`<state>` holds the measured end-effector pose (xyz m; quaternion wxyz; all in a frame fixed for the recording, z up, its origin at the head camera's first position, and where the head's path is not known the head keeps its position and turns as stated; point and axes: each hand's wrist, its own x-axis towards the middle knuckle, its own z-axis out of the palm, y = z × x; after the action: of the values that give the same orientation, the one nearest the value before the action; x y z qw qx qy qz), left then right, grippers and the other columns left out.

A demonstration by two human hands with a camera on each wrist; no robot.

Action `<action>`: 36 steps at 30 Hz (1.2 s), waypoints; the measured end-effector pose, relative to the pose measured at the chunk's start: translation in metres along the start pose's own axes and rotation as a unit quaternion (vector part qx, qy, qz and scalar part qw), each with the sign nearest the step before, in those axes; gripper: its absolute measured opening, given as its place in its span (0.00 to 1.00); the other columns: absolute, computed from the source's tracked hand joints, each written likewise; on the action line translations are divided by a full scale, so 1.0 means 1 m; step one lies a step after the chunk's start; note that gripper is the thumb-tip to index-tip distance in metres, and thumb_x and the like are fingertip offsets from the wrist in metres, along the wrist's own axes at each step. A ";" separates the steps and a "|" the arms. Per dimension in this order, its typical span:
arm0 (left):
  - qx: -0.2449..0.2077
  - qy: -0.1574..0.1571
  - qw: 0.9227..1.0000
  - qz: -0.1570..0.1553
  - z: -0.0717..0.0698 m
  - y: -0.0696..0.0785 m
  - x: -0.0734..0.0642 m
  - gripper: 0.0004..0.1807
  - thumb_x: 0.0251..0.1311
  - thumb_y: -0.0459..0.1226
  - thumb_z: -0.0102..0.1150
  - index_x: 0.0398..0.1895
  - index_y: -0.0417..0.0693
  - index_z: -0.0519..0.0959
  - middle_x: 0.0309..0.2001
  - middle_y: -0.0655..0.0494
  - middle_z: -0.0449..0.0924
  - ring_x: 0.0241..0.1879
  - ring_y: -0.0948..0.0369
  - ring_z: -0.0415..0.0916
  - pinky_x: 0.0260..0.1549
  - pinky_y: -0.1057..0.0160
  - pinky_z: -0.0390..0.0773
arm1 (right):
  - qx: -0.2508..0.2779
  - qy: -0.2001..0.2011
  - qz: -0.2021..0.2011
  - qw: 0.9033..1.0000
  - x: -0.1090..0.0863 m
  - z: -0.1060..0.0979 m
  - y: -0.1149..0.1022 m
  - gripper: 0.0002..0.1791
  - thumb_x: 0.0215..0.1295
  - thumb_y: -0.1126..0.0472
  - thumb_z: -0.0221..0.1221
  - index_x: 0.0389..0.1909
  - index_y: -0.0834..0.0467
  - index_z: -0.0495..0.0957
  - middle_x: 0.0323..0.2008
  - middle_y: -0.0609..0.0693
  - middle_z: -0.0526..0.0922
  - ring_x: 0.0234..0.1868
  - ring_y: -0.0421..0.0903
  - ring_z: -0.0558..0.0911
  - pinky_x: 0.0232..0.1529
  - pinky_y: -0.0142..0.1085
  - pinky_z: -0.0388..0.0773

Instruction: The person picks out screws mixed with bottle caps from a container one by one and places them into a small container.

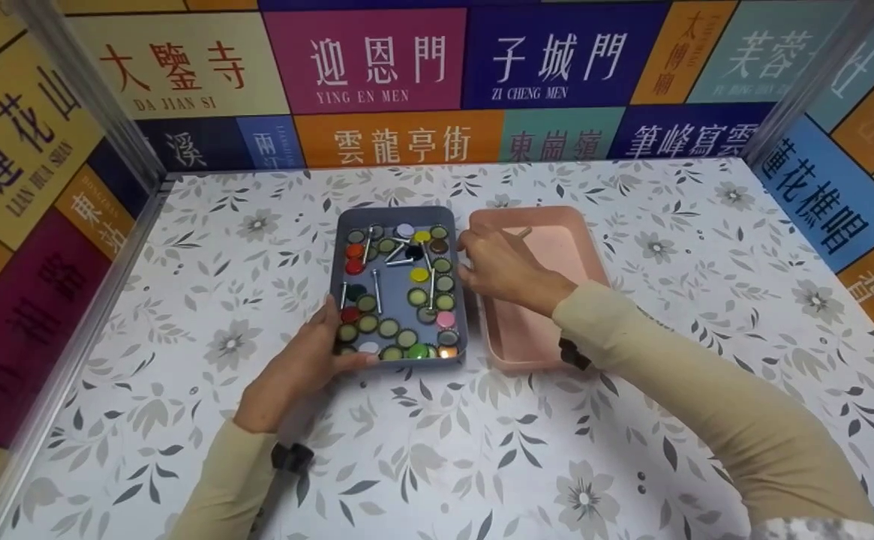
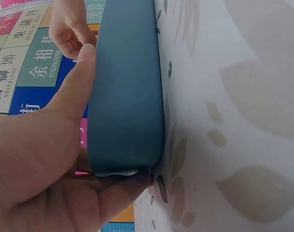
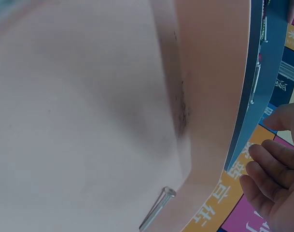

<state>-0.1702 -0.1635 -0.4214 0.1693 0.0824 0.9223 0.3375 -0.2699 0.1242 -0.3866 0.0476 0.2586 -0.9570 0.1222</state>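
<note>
A blue-grey tray (image 1: 399, 360) holds several bottle caps (image 1: 388, 328), some coloured and some with the inside up, and several silver nails (image 1: 376, 291). My left hand (image 1: 298, 371) grips its near left corner; in the left wrist view the thumb (image 2: 72, 89) lies at the rim and the fingers bend round the corner. To the right stands a pink tray (image 1: 542, 330). One nail (image 3: 158, 209) lies in it. My right hand (image 1: 508, 262) hovers over the pink tray's far left part, beside the blue-grey tray. Its fingers (image 3: 270, 169) are loosely bent with nothing between them.
The two trays stand side by side on a white table (image 1: 677, 427) with a leaf and flower print. Panels with coloured blocks and lettering (image 1: 376, 67) rise along the back, left and right edges. A dark wrist device (image 1: 292, 456) sits on the left sleeve.
</note>
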 end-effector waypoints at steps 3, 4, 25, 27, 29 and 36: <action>-0.003 -0.003 1.000 -0.005 0.000 0.000 0.000 0.65 0.60 0.53 0.67 0.78 0.32 0.29 0.80 0.32 0.37 0.79 0.40 0.44 0.77 0.44 0.49 | 0.010 -0.008 -0.002 1.000 -0.002 0.003 -0.002 0.16 0.63 0.59 0.61 0.46 0.67 0.81 0.43 0.60 0.83 0.45 0.56 0.80 0.43 0.52 0.81; -0.005 -0.004 1.000 -0.008 0.000 0.001 0.001 0.65 0.60 0.53 0.67 0.78 0.33 0.28 0.80 0.32 0.37 0.79 0.40 0.44 0.77 0.44 0.50 | 0.012 -0.008 -0.004 1.000 -0.002 0.003 -0.002 0.16 0.63 0.59 0.61 0.46 0.66 0.81 0.42 0.59 0.83 0.45 0.55 0.80 0.44 0.51 0.80; -0.012 0.000 1.000 -0.001 0.001 -0.002 0.002 0.65 0.60 0.51 0.68 0.77 0.31 0.28 0.80 0.31 0.38 0.78 0.40 0.46 0.77 0.45 0.50 | 0.095 -0.024 -0.024 0.995 -0.012 0.016 -0.023 0.13 0.60 0.65 0.62 0.44 0.65 0.84 0.41 0.58 0.84 0.46 0.55 0.81 0.49 0.48 0.79; -0.011 0.000 1.000 0.000 0.001 -0.002 0.001 0.65 0.60 0.52 0.67 0.77 0.30 0.29 0.79 0.31 0.38 0.78 0.40 0.46 0.77 0.45 0.50 | 0.098 -0.023 -0.032 0.994 -0.012 0.017 -0.025 0.12 0.59 0.65 0.61 0.43 0.65 0.84 0.39 0.58 0.85 0.45 0.55 0.81 0.48 0.47 0.80; -0.010 0.000 1.000 -0.002 0.001 -0.002 0.002 0.65 0.60 0.52 0.67 0.77 0.30 0.29 0.79 0.30 0.38 0.78 0.40 0.46 0.77 0.44 0.50 | 0.103 -0.026 -0.036 0.994 -0.013 0.018 -0.027 0.12 0.59 0.66 0.61 0.43 0.64 0.84 0.38 0.57 0.85 0.44 0.54 0.82 0.48 0.47 0.80; -0.017 -0.003 1.000 -0.010 0.002 -0.002 0.002 0.65 0.60 0.52 0.67 0.77 0.32 0.28 0.80 0.32 0.37 0.79 0.41 0.45 0.77 0.45 0.50 | 0.093 -0.033 -0.041 0.994 -0.015 0.024 -0.034 0.13 0.62 0.66 0.62 0.47 0.63 0.85 0.46 0.58 0.87 0.50 0.56 0.83 0.56 0.48 0.80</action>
<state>-0.1716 -0.1630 -0.4244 0.1769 0.0711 0.9168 0.3508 -0.2409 0.0970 -0.4046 -0.0034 0.3049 -0.9311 0.2002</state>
